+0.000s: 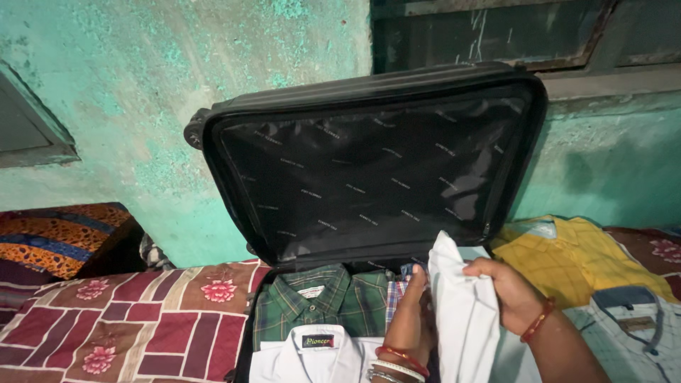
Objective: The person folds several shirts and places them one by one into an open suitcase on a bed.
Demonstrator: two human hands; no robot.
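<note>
A black suitcase [369, 170] lies open on the bed, its lid leaning against the wall. Inside it lie a folded green checked shirt [312, 301] and, nearer me, a folded white shirt [312, 354]. My right hand [507, 287] grips a folded white garment [461, 319] held upright over the suitcase's right side. On the same garment's left face my left hand [410, 319] presses flat, its fingers pointing up. Both wrists wear bangles. A blue checked cloth [397, 291] shows behind my left hand.
A yellow checked shirt [567, 259] and a pale shirt with a dark collar [624, 312] lie on the bed to the right. The bed cover [128, 319] is maroon with flowers. A patterned orange pillow [60, 241] sits at the left against the teal wall.
</note>
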